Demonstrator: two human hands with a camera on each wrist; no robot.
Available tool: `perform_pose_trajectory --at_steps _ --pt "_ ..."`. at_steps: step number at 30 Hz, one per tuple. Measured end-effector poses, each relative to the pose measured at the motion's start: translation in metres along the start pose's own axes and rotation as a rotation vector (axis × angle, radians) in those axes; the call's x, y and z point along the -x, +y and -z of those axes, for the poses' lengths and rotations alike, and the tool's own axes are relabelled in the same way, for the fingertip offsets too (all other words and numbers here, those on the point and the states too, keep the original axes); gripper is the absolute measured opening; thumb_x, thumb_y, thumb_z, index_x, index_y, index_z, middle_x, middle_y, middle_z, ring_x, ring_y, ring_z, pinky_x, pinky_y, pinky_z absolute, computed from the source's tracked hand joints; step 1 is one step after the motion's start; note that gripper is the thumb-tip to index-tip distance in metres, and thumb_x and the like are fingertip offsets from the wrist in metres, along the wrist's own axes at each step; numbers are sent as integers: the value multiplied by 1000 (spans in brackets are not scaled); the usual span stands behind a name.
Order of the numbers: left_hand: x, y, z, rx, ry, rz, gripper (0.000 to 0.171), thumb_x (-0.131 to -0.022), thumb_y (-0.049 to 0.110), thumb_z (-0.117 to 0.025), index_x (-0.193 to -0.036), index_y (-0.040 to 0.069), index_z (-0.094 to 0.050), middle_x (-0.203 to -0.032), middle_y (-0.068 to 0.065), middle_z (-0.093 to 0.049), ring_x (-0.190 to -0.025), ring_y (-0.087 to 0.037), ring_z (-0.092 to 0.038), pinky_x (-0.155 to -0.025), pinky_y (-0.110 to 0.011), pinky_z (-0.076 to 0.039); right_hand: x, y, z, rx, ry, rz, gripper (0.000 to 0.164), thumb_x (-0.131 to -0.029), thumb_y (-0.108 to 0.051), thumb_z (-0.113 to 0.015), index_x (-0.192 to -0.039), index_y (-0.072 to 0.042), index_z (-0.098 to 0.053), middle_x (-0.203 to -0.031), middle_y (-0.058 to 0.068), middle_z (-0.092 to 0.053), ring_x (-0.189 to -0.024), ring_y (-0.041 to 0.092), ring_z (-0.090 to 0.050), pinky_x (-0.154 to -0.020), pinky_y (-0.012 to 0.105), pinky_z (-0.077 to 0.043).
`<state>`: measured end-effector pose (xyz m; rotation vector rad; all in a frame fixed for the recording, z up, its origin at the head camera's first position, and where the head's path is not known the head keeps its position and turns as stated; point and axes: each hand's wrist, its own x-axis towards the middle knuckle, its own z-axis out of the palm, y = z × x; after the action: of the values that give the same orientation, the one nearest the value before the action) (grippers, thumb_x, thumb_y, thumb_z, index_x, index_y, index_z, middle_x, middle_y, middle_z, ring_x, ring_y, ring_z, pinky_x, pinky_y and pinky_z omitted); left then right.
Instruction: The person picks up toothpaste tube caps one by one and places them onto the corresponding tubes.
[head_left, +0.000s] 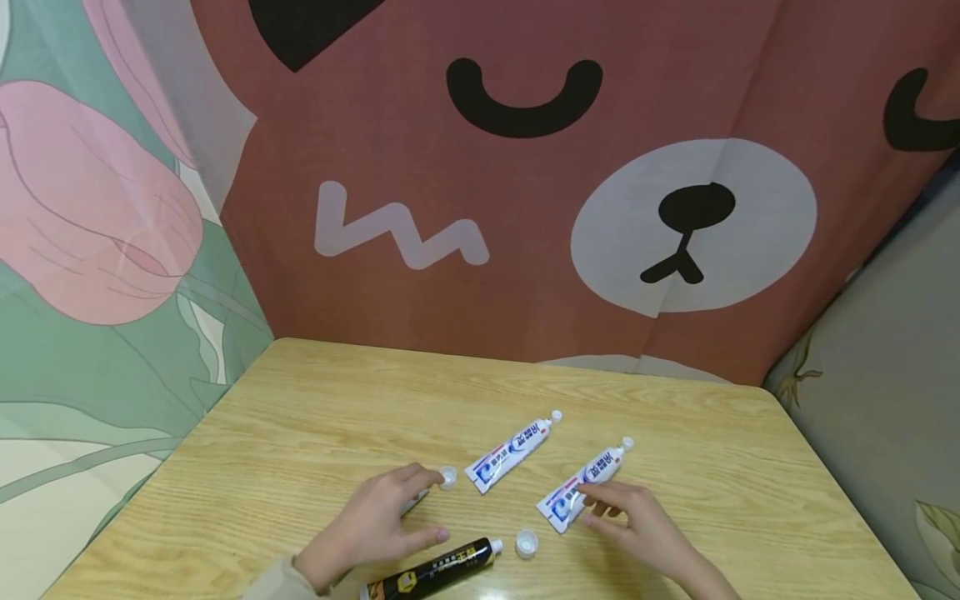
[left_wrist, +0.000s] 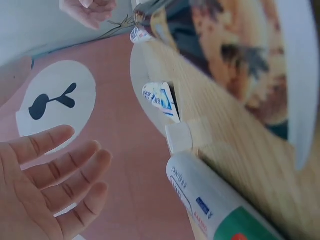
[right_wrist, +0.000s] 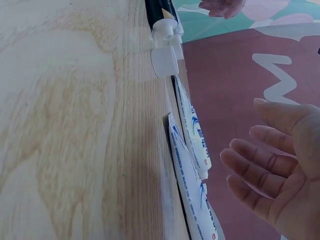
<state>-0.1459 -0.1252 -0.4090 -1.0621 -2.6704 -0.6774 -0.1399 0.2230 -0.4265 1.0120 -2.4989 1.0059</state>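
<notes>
My left hand (head_left: pixel 382 512) hovers with relaxed, spread fingers over a white tube with a green patch (left_wrist: pixel 215 200), mostly hidden in the head view. A loose white cap (head_left: pixel 447 477) lies by its fingertips. Nearer to me lies a black toothpaste tube (head_left: pixel 438 571), a white cap (head_left: pixel 527 544) off its nozzle. My right hand (head_left: pixel 637 529), fingers loosely bent, is above the lower end of a white-and-blue toothpaste tube (head_left: pixel 585 487); the right wrist view (right_wrist: pixel 280 170) shows it holding nothing. A similar toothpaste tube (head_left: pixel 510 454) lies to the left.
Small white caps lie at the nozzle ends of the white-and-blue tubes, one cap (head_left: pixel 557 416) at the left tube and another cap (head_left: pixel 627 443) at the right. Behind the wooden table (head_left: pixel 360 400) hangs a bear-print curtain (head_left: pixel 525 275).
</notes>
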Motion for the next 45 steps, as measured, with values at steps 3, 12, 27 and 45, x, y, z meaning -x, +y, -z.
perform_pose_trajectory --at_steps 3,12,27,45 --pt "1 2 -3 10 -24 -17 55 -79 50 -64 -114 7 -58 -97 -2 -62 -70 -8 -56 -60 -24 -46 0 2 -2 -35 -8 24 28 -77 -6 -69 -101 9 -63 -77 -2 -64 -68 0 -55 -55 22 -47" --pt "3 5 -14 -30 -83 -87 54 -81 54 -59 -109 8 -62 -103 -4 -63 -88 -13 -59 -66 -27 -49 0 5 -11 -106 -54 11 29 -78 -6 -69 -102 8 -63 -75 -5 -63 -66 0 -54 -54 21 -47" --pt "8 8 -18 -35 -121 -139 50 -82 54 -57 -106 10 -64 -98 2 -61 -84 -6 -55 -61 -21 -44 -4 6 -24 -179 -141 22 34 -77 -13 -71 -103 8 -62 -75 -4 -62 -67 -1 -53 -55 20 -48" --pt "7 8 -28 -18 -255 -115 47 -80 48 -64 -108 11 -63 -93 6 -60 -75 3 -49 -61 -16 -41 -7 5 -42 -230 -283 -33 41 -76 -20 -73 -108 3 -62 -70 -13 -53 -60 -6 -45 -50 16 -42"
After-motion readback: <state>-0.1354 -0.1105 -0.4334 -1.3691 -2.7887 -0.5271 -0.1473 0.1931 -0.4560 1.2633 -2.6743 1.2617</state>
